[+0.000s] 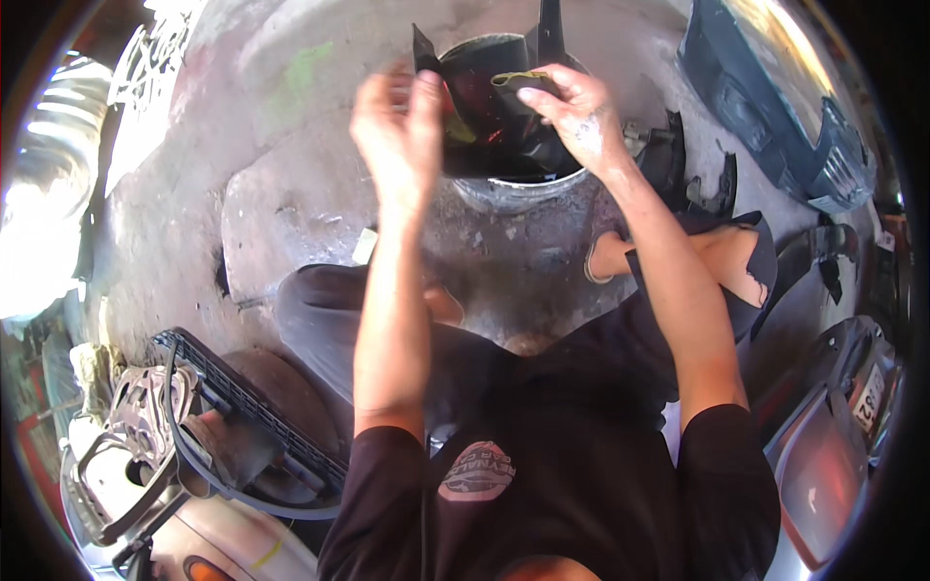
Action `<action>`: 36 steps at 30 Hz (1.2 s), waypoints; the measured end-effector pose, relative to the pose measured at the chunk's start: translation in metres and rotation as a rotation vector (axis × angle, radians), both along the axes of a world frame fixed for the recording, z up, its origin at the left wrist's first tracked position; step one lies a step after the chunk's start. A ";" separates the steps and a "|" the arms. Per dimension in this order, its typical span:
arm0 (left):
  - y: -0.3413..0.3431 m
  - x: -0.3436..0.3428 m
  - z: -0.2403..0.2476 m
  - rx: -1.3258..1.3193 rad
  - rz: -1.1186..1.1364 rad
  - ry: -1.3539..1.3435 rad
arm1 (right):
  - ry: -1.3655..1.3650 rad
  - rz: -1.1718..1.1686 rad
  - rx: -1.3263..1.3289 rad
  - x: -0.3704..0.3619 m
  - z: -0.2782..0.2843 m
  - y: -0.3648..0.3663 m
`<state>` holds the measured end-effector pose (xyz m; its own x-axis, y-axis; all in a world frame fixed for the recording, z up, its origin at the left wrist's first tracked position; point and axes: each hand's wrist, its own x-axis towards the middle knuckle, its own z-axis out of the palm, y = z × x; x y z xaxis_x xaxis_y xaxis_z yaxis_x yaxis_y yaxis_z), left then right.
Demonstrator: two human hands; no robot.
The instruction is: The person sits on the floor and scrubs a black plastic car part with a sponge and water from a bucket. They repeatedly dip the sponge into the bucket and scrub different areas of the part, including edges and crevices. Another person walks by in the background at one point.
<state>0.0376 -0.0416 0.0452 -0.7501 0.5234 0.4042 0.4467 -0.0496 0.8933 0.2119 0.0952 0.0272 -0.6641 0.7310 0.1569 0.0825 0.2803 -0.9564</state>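
In front of me a glossy black curved car part (504, 145) with tall upright points lies over a round, pale-rimmed bucket-like support (523, 194). My right hand (586, 116) is closed above it, pinching a small dark folded piece with a yellowish edge (521, 79) between thumb and fingers. It looks like a scrap of sandpaper, though its kind is not certain. By the left side of the black part is my left hand (397, 126), raised, its thumb apart from the fingers. Those fingers are blurred, and nothing shows in them.
A large dark blue-grey car panel (775, 107) lies at the far right. Broken black parts (688, 165) sit beside the support. At the near left are a black grille-like trim (262, 416) and a pile of metal parts (145, 426). Silvery panels (819, 474) stand near right.
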 end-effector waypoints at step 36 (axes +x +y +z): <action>-0.024 0.002 -0.099 0.423 -0.159 -0.967 | -0.666 0.303 1.108 -0.047 -0.033 -0.080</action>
<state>0.0396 -0.0660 -0.0538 -0.7850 0.5998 -0.1549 -0.4817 -0.4337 0.7615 0.1646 0.0156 -0.0062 -0.9590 0.2387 0.1527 0.2395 0.9708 -0.0133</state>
